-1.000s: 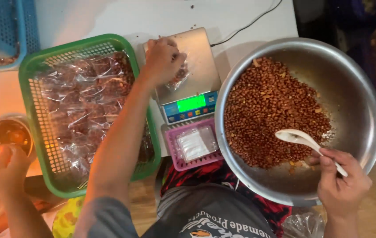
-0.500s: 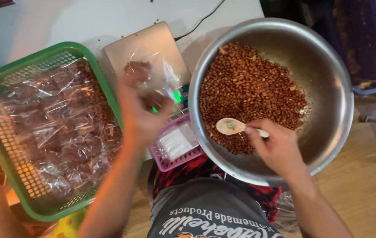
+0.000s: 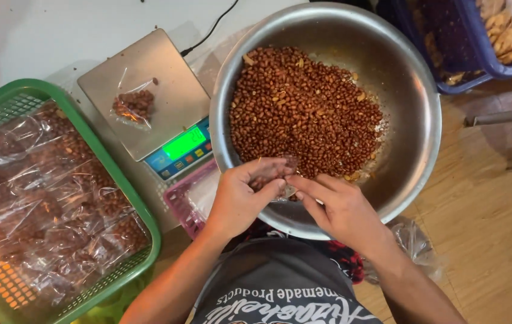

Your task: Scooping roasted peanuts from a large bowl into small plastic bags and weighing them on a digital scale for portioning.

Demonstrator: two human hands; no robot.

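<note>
My left hand [image 3: 241, 198] and my right hand [image 3: 339, 207] meet over the near rim of a big steel bowl [image 3: 415, 120] full of roasted red-brown peanuts [image 3: 304, 111]. Together they pinch a small clear plastic bag [image 3: 280, 180] that holds a few peanuts. The white spoon is not in sight. A small clear bag with peanuts [image 3: 134, 107] lies on the steel plate of a digital scale [image 3: 166, 78] with a lit green display, left of the bowl.
A green plastic basket [image 3: 127, 186] at the left holds several filled clear bags. A small pink tray [image 3: 181, 204] with empty bags sits under my left hand. A blue crate [image 3: 448, 66] stands at the top right, on a wooden floor.
My left hand left a bag of peanuts on the scale and came down to the bowl's rim. My right hand no longer shows the white spoon; both hands now grip a small bag.
</note>
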